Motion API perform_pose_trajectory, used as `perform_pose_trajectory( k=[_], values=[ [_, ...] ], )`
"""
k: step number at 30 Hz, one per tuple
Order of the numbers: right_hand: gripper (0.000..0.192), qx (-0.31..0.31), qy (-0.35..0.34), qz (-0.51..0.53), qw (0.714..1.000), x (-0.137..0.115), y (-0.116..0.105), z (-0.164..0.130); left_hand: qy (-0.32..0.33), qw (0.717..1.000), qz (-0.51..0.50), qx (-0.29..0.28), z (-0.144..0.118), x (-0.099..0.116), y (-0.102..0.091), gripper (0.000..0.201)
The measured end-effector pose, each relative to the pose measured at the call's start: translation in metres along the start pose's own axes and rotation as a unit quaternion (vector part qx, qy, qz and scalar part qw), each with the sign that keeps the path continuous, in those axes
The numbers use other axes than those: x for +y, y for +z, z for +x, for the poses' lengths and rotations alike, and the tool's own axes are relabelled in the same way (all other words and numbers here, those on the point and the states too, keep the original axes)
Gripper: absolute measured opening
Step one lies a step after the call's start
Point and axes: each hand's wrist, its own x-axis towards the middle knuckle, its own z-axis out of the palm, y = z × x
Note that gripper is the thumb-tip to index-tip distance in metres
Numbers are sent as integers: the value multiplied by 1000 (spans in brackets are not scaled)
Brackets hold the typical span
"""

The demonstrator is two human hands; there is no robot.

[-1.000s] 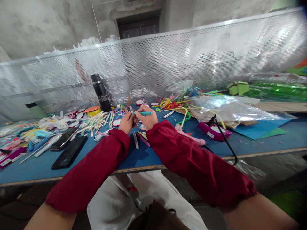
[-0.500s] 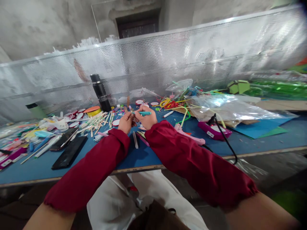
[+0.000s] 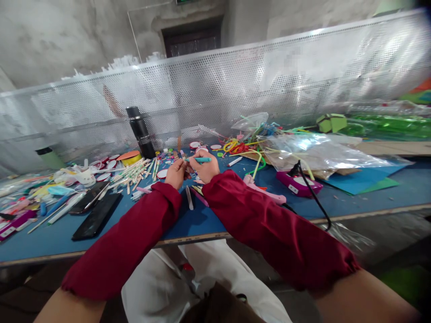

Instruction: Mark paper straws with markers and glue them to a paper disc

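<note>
My right hand [image 3: 207, 167] is closed around a teal marker [image 3: 202, 159], which lies nearly level and points left. Close beside it, my left hand [image 3: 177, 173] is closed in a pinch. A small pale purple craft stick [image 3: 182, 154] rises from the left fingertips, near the marker's tip; its lower end is hidden. Both hands are just above the blue tabletop [image 3: 188, 224]. Nearer to me, under the wrists, lie a whitish stick [image 3: 189, 198] and a pink-purple stick [image 3: 200, 196].
Left of my hands are a black bottle [image 3: 140, 133], scattered wooden sticks [image 3: 136, 171] and a black phone [image 3: 97, 216]. To the right are a pink glue gun [image 3: 264, 190], a purple box [image 3: 298, 184] with a black cable, and a clear plastic bag [image 3: 313, 148]. A perforated metal screen [image 3: 215, 89] stands behind.
The view has shifted slightly. Both hands keep the same grip close together, and the marker has barely moved.
</note>
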Motion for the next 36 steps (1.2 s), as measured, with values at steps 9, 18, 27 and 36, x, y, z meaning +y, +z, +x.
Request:
perform_pose_trajectory(
  k=[9,18,27,36],
  values=[
    [20,22,-8,14,1000,-10,-1,-1,-8,1000,0,-20,-2,6,0,26],
    [22,39,8,16,999,-13,-2,-1,-29,997,-68,-26,-2,4,1,29],
    [21,30,-33,14,999,-2,-2,3,-81,990,-118,8,-2,6,3,23],
    [16,34,-51,14,998,3,-2,3,-96,988,-122,16,0,3,-1,19]
  ],
)
